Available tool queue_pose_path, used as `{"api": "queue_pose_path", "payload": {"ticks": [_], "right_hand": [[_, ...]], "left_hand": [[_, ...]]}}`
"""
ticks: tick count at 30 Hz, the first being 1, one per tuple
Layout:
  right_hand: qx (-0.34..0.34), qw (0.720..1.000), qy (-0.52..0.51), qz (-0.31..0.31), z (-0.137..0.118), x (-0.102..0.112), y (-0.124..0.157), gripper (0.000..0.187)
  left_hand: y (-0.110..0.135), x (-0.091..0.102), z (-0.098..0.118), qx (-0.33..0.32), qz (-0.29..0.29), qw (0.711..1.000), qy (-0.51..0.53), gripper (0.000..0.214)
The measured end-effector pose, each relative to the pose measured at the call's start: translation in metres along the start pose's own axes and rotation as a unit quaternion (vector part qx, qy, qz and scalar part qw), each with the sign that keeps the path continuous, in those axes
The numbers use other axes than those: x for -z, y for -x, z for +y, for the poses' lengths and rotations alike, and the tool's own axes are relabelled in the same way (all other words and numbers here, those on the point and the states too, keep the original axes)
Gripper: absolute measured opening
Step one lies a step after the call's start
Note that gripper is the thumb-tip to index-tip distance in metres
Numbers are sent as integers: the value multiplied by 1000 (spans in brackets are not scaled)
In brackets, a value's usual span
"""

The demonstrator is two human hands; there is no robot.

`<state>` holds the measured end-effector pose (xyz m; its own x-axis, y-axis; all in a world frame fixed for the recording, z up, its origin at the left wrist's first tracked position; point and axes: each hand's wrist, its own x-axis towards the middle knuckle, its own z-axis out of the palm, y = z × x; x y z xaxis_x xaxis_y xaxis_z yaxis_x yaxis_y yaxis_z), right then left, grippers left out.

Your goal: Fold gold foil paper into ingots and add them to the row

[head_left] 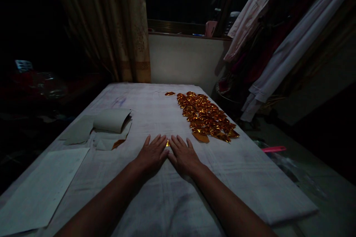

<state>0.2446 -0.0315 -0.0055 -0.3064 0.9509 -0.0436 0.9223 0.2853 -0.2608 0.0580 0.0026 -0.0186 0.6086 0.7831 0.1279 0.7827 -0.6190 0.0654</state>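
My left hand (153, 153) and my right hand (183, 152) lie side by side on the cloth-covered table, fingers stretched forward and palms down. A small bit of shiny gold foil paper (167, 143) shows between them; the rest of it is hidden under the hands. Off to the right of my right hand spreads a heap of folded gold foil pieces (204, 113). One single foil piece (170, 93) lies apart at the far side. Left of my left hand is a stack of grey-backed paper sheets (111, 121), the upper one curled, with an orange-gold corner showing below.
A white sheet (41, 189) lies at the table's left. The table (236, 196) meets a wall with a curtain (122, 26) behind it. Clothes (278, 63) hang at the right, and a pink-handled object (274, 149) sits beside the table's right edge.
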Motion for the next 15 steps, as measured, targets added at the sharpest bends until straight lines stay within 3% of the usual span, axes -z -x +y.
{"api": "queue_pose_path", "payload": {"ticks": [3,7,11,15], "right_hand": [[1,1000,-7,-3,1,-1,0,62],[-5,1000,-6,3,0,-2,-1,62],[-4,1000,0,22,-2,0,-3,59],[3,997,7,73,-2,6,-9,44]], "left_hand": [[8,-1,-13,23,-22,999,-1,54],[23,15,-28,28,-25,999,-13,49],[18,32,-22,24,20,998,-47,34],[3,38,-15,16,34,997,-64,17]]}}
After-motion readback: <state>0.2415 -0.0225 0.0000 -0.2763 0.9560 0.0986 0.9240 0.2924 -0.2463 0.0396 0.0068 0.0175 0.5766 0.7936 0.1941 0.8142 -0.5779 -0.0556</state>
